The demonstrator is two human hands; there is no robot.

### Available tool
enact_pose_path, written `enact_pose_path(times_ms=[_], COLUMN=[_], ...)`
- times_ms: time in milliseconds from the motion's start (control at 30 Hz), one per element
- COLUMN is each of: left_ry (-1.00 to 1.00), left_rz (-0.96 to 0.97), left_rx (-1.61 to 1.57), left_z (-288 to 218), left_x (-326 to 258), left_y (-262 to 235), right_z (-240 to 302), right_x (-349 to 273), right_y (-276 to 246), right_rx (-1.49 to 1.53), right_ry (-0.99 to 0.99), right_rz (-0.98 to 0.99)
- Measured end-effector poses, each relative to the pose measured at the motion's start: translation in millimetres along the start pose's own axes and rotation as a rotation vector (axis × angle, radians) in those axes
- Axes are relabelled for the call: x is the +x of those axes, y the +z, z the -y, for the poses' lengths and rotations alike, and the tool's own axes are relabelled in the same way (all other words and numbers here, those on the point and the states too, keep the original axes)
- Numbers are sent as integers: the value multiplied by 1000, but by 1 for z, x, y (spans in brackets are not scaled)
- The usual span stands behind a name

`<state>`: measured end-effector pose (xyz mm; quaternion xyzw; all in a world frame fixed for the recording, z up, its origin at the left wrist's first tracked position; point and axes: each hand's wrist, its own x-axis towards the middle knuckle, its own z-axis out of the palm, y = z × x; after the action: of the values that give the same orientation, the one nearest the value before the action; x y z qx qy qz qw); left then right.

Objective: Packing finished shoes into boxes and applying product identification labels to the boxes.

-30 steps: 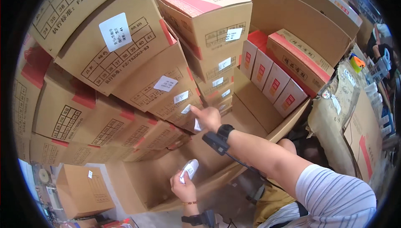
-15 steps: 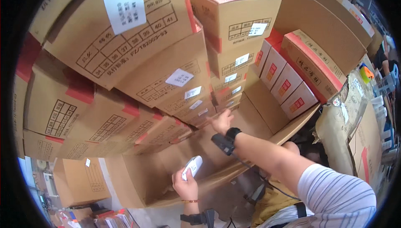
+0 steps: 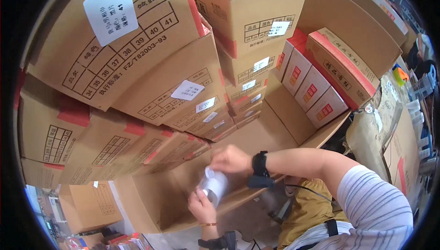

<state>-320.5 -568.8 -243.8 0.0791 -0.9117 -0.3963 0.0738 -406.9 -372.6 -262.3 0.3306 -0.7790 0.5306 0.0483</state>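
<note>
The left hand (image 3: pixel 202 205) grips a white roll of labels (image 3: pixel 213 187) at six o'clock; the right hand (image 3: pixel 230 159), fingers closed, pinches its top edge. Both hover before a large open brown cardboard carton (image 3: pixel 293 126). Stacked brown cardboard boxes with red tape (image 3: pixel 151 67) crowd from nine to one o'clock, leaving a narrow gap.

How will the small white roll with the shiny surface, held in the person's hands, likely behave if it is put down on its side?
The small white roll looks round, so on its side it would probably roll. The left hand supports it alone from below, which suggests it is light. The right hand pinches its top edge; the glossy surface may be somewhat slippery.
</note>
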Motion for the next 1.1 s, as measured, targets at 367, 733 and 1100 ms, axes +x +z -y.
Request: enact_pose_path(times_ms=[367, 733, 1100], left_ry=[-2, 51, -21], left_rz=[9, -35, -17], left_rx=[118, 171, 102], left_z=[1, -2, -20], left_x=[1, 3, -10], left_y=[5, 9, 1], right_z=[-136, -136, 49], right_x=[-6, -6, -83], right_y=[-17, -21, -109], right_rx=[-44, -127, 559], right_ry=[1054, 736, 649], right_rz=[-373, -126, -337])
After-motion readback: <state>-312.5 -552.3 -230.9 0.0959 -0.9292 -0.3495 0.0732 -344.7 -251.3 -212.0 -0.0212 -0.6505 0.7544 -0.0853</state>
